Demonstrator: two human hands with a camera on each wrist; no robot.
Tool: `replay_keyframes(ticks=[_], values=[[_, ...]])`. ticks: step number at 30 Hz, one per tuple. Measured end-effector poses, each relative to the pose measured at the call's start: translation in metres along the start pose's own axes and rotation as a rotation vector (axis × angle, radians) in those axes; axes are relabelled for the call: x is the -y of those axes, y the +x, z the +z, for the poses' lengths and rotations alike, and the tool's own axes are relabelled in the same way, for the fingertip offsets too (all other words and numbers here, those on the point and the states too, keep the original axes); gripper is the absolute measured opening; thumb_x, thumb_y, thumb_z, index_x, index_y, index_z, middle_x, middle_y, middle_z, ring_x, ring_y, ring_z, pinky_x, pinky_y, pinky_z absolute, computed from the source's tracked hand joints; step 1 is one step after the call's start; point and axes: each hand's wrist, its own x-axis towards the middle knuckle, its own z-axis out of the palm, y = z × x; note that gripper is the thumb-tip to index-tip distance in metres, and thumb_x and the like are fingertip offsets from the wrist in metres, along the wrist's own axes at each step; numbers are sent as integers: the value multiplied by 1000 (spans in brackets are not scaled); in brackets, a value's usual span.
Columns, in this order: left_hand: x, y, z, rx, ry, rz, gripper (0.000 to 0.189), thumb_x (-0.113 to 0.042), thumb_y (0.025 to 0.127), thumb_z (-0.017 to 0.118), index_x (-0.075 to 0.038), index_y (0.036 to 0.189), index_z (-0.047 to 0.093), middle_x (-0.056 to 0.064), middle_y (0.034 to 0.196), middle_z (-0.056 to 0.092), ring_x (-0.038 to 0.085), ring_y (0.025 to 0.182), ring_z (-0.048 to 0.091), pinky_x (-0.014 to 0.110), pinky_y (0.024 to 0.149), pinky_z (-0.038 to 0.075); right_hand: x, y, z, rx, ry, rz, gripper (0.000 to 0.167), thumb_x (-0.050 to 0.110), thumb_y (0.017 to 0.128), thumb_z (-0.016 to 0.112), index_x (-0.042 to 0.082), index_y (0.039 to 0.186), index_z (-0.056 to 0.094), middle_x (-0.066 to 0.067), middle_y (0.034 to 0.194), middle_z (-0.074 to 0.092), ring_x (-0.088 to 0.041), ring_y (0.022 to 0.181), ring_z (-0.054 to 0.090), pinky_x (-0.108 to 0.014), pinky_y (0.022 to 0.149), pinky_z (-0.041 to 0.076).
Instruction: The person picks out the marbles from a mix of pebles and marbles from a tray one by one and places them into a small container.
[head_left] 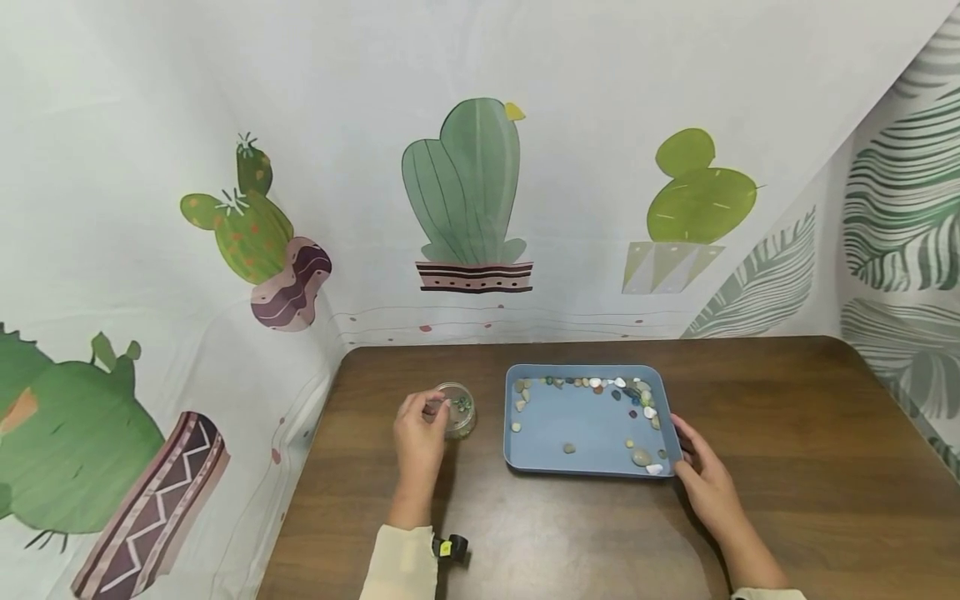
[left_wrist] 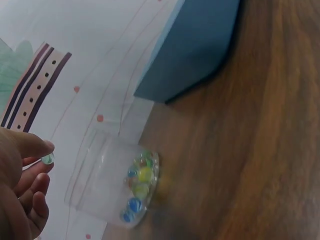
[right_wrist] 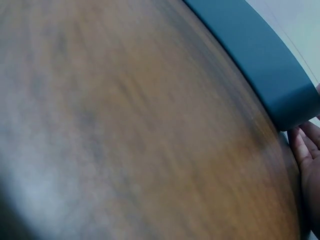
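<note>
In the left wrist view, a clear greenish marble (left_wrist: 48,158) is pinched between the thumb and a finger of my left hand (head_left: 422,435). That hand is above the near left rim of a round clear jar (head_left: 470,428). Several glass marbles (left_wrist: 145,174), green, yellow and blue, lie at the jar's bottom. My right hand (head_left: 703,475) grips the blue tray (head_left: 577,417) at its near right corner, the fingers outside the wall. Around the tray's inside lie several small stones (head_left: 641,457), mostly along the back and right. A few dark and coloured pieces are too small to identify.
The brown wooden table (head_left: 795,433) extends on both sides of the tray. A cactus-print cloth (head_left: 585,183) hangs behind and at the left. Beside the left sleeve is a black strap (head_left: 452,548) with a yellow mark.
</note>
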Motion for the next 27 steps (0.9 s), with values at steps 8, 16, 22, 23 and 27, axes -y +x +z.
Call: replay_keyframes(ticks=[8, 16, 22, 23, 27], values=[[9, 2, -2, -8, 46, 11, 12, -8, 83, 81, -7, 93, 75, 9, 91, 71, 23, 80, 62, 35, 72, 49, -3, 0, -1, 6, -13, 8, 65, 8, 101, 47, 29, 160, 28, -13, 161, 37, -1, 126, 42, 6, 88, 29], [11, 0, -3, -18, 34, -85, 32, -24, 89, 78, -5, 115, 74, 14, 121, 70, 35, 108, 61, 47, 91, 49, 0, -1, 0, 14, 2, 1, 65, 7, 101, 46, 28, 160, 28, -15, 161, 37, -24, 132, 44, 6, 88, 28], [12, 0, -3, -14, 21, -101, 35, -26, 89, 78, -6, 118, 73, 14, 128, 68, 36, 118, 60, 50, 102, 47, 0, -1, -1, 13, 0, 2, 65, 7, 101, 46, 28, 160, 28, -15, 161, 37, -8, 129, 44, 5, 87, 29], [12, 0, -3, -13, 20, -104, 35, -26, 89, 78, -6, 118, 73, 13, 128, 68, 36, 119, 59, 50, 103, 46, 0, -1, -1, 14, 0, 3, 65, 7, 101, 47, 28, 160, 28, -15, 161, 37, -8, 129, 44, 5, 87, 29], [11, -1, -4, -6, 8, -112, 36, -26, 90, 77, -7, 119, 73, 12, 130, 68, 36, 121, 59, 51, 104, 46, -1, -1, -1, 6, -8, -7, 65, 7, 101, 48, 29, 160, 29, -14, 160, 38, 4, 122, 41, 5, 88, 30]])
